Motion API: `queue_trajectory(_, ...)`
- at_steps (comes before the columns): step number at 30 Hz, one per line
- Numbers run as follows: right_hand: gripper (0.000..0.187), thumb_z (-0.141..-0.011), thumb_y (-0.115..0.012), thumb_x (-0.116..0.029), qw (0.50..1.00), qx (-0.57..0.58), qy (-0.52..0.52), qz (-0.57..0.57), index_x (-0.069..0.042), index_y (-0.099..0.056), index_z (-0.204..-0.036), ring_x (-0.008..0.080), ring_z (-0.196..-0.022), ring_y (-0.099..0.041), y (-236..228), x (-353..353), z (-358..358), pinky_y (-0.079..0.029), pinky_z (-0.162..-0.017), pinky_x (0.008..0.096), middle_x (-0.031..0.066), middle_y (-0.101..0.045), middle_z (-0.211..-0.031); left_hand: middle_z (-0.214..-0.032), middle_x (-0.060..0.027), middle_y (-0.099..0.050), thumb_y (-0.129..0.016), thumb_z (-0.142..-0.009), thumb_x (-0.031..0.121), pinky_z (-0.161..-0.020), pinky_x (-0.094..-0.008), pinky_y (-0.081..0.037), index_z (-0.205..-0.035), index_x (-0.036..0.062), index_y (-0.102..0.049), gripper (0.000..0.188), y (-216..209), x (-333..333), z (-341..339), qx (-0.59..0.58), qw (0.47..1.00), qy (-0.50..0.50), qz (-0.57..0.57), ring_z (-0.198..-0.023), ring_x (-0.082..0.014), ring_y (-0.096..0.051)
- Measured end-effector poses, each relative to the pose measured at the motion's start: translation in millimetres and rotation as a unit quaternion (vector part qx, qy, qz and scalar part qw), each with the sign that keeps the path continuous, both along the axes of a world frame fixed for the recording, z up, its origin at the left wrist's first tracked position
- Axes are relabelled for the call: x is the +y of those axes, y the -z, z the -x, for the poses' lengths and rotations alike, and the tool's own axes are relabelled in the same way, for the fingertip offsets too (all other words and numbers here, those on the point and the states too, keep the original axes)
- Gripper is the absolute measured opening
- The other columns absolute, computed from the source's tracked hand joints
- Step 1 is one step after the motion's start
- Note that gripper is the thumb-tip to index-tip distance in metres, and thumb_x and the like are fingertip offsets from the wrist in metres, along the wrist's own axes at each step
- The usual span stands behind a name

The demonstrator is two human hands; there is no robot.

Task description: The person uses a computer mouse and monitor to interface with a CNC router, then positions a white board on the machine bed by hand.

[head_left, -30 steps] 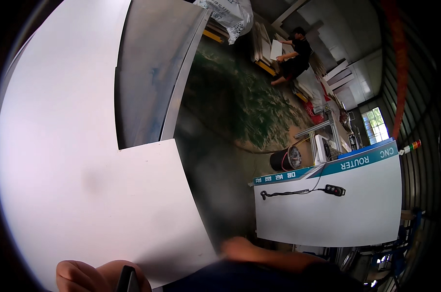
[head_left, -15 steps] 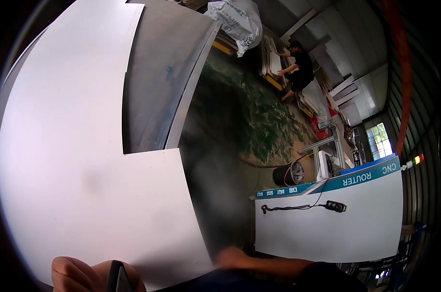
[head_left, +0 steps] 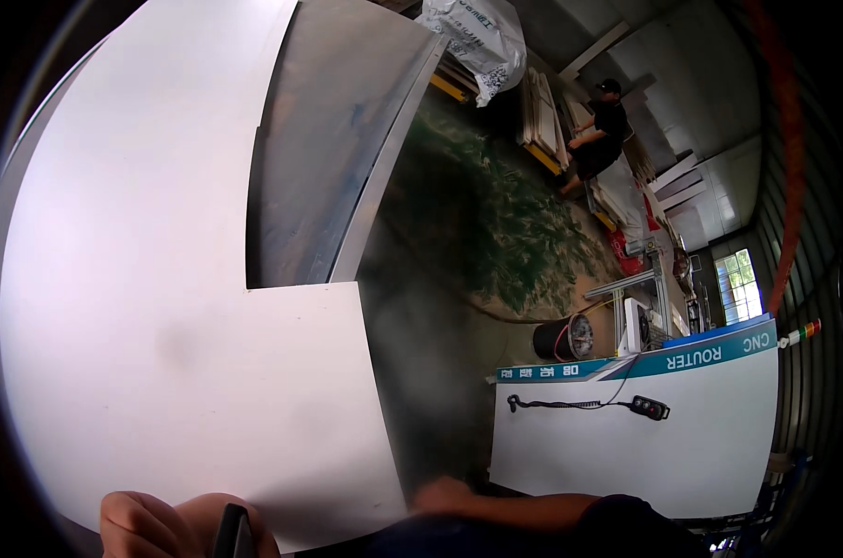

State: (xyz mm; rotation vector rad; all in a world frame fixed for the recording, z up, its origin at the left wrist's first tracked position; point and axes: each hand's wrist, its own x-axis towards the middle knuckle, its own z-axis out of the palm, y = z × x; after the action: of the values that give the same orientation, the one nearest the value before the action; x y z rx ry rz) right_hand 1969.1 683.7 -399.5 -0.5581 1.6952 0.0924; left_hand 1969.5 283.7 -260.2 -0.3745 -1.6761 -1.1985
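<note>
A large white board (head_left: pixel 152 307) with a notched right side takes up the left half of the view. At its near edge my left hand (head_left: pixel 147 525) is closed, its fingers curled. A narrow black object (head_left: pixel 233 532) shows right beside these fingers; I cannot make out what it is or whether the hand holds it. My right hand (head_left: pixel 444 498) is at the board's near right corner, apparently against the edge. Its fingers are dark and blurred, so their grip cannot be read.
A grey metal surface (head_left: pixel 333 139) shows in the notch. Rightward stand a white machine panel (head_left: pixel 626 456) with a hanging black remote control (head_left: pixel 649 407) and a black bucket (head_left: pixel 556 338). Farther off, a person (head_left: pixel 607 130) is beside stacked boards (head_left: pixel 539 121); a white sack (head_left: pixel 482 42) lies nearby.
The view has shifted slightly, so the background sits farther right. The far person is more upright by the stacked boards. Both my hands keep nearly the same place.
</note>
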Motion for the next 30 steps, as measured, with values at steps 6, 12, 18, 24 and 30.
queue_trajectory(6, 0.034, -0.096, -0.048, -0.041, 0.999, -0.015, 0.049, 0.015, -0.015, -0.070, -0.099, 0.0284, -0.099, -0.065, -8.5, -2.5, 11.5, -0.053, -0.084, 0.0440, 0.0106, -0.069, -0.103, -0.079, 0.0005, -0.054, -0.069, -0.087, 0.028, -0.058, -0.0301, -0.020, -0.090, 0.0286, -0.040, 0.029, 0.5, 0.9, 1.6, -0.003, 1.000, -0.019, 0.006, -0.062, -0.0126, -0.027)
queue_trajectory(12, 0.035, -0.096, -0.048, -0.040, 0.993, -0.091, -0.006, 0.075, -0.013, -0.067, -0.108, 0.0312, -0.098, -0.065, 49.9, -5.8, 4.4, -0.053, -0.084, 0.0458, 0.0137, -0.068, -0.105, -0.078, 0.0012, -0.052, -0.069, -0.087, 0.026, -0.059, -0.0307, -0.019, -0.084, 0.0276, -0.041, 0.028, 7.8, 1.5, 4.9, -0.008, 0.999, -0.039, 0.015, -0.062, -0.0129, -0.026)
queue_trajectory(18, 0.042, -0.098, -0.047, -0.044, 0.992, -0.080, -0.019, 0.097, -0.012, -0.065, -0.118, 0.0330, -0.102, -0.064, 105.9, 35.9, -23.4, -0.051, -0.088, 0.0471, 0.0162, -0.068, -0.111, -0.077, 0.0019, -0.050, -0.069, -0.087, 0.024, -0.059, -0.0313, -0.018, -0.079, 0.0266, -0.042, 0.029, 11.4, -12.5, -1.4, -0.048, 0.996, -0.064, 0.035, -0.063, -0.0132, -0.025)
queue_trajectory(24, 0.041, -0.101, -0.045, -0.041, 0.985, 0.102, 0.135, 0.027, -0.012, -0.063, -0.124, 0.0331, -0.107, -0.062, 211.6, 212.2, -82.0, -0.050, -0.091, 0.0456, 0.0176, -0.065, -0.118, -0.075, 0.0026, -0.049, -0.069, -0.088, 0.022, -0.060, -0.0319, -0.018, -0.073, 0.0255, -0.043, 0.030, 13.1, -17.1, -12.5, -0.050, 0.995, -0.075, 0.032, -0.063, -0.0135, -0.024)
queue_trajectory(30, 0.040, -0.102, -0.048, -0.039, 0.907, 0.126, 0.400, 0.039, -0.008, -0.062, -0.122, 0.0317, -0.105, -0.062, 116.5, 156.7, -77.8, -0.050, -0.091, 0.0419, 0.0179, -0.064, -0.116, -0.074, 0.0033, -0.047, -0.069, -0.088, 0.020, -0.061, -0.0325, -0.017, -0.068, 0.0245, -0.043, 0.033, 16.6, -4.3, -10.2, -0.031, 0.998, -0.038, 0.041, -0.063, -0.0139, -0.024)
